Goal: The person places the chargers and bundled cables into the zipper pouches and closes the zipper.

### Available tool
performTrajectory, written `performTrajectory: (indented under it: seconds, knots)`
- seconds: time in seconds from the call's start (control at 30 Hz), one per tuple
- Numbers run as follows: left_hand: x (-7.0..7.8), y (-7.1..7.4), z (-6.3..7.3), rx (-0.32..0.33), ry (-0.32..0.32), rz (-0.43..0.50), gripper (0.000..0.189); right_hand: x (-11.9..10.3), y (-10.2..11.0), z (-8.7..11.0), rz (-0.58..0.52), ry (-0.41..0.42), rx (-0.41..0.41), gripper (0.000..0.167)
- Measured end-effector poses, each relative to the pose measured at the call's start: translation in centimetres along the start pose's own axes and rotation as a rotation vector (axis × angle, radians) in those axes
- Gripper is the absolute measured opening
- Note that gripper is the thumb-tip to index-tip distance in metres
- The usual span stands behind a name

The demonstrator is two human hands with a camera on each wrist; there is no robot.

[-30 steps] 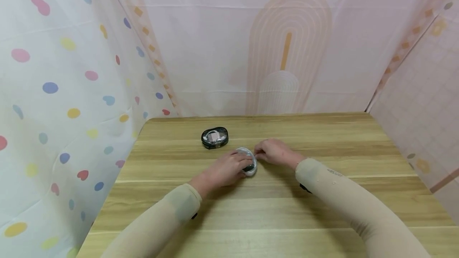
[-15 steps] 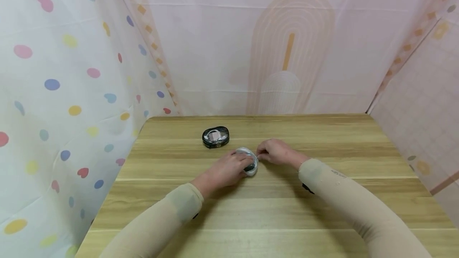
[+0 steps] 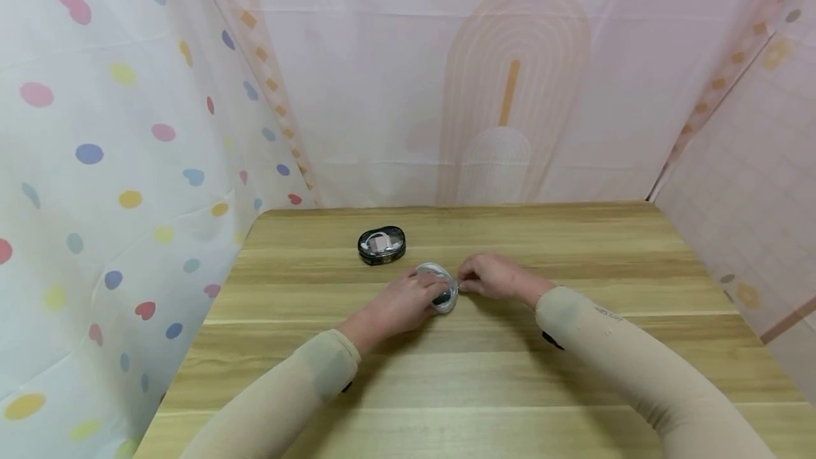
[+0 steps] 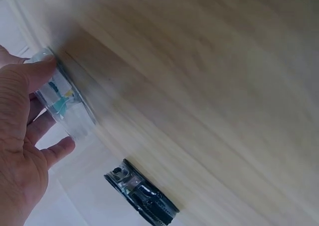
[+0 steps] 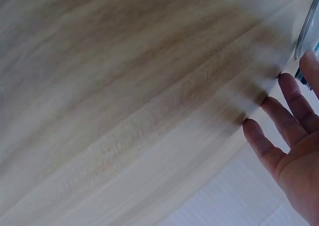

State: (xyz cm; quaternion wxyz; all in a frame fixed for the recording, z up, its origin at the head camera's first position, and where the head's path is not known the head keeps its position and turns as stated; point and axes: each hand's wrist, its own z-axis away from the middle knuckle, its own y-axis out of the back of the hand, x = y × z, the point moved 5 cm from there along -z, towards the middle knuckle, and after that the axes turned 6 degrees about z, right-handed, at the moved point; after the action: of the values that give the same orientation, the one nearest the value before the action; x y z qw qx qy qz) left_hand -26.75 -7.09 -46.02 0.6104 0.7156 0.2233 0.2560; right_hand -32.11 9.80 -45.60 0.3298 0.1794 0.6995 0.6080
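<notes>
A small oval clear pouch with a whitish rim (image 3: 450, 300) lies on the table, with dark and teal contents showing through its side in the left wrist view. My left hand (image 3: 408, 299) grips it from the left, fingers over the top and thumb along the near side (image 4: 49, 66). At the pouch's right edge, my right hand (image 3: 494, 276) pinches what looks like its zipper pull, mostly hidden by thumb and index finger. Its other fingertips (image 5: 253, 129) rest on the tabletop in the right wrist view.
Behind and left of the pouch stands a similar oval case (image 3: 381, 246), black-edged with a clear lid, holding a white cable and a pale block. The wooden table (image 3: 574, 239) ends at patterned curtains (image 3: 382, 91) on the back and sides.
My right hand has shifted slightly right and toward me along the pouch's right edge. The left hand keeps its grip, and the black-edged case stays in place.
</notes>
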Motion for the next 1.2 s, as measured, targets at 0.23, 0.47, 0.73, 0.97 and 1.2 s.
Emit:
performTrajectory:
  seconds: [0.23,0.47,0.73,0.97,1.2]
  knots:
    - [-0.3,0.2,0.1,0.018,0.010,-0.016,0.051,0.1,-0.1,-0.3,-0.008,-0.037,-0.021,0.009]
    - [-0.5,0.5,0.3,0.023,-0.034,-0.056,0.049,0.1,-0.3,-1.0,0.092,-0.060,0.044,0.006]
    - [-0.2,1.0,0.0,0.000,-0.014,-0.054,0.044,0.2,-0.1,-1.1,0.132,-0.087,0.064,0.007]
    - [-0.2,0.7,-0.1,-0.002,0.002,-0.042,0.044,0.2,0.1,-0.7,0.120,-0.064,0.067,0.008]
    - [-0.1,0.6,-0.6,-0.015,0.022,-0.021,0.044,0.1,0.5,-0.1,0.135,-0.004,0.106,0.008]
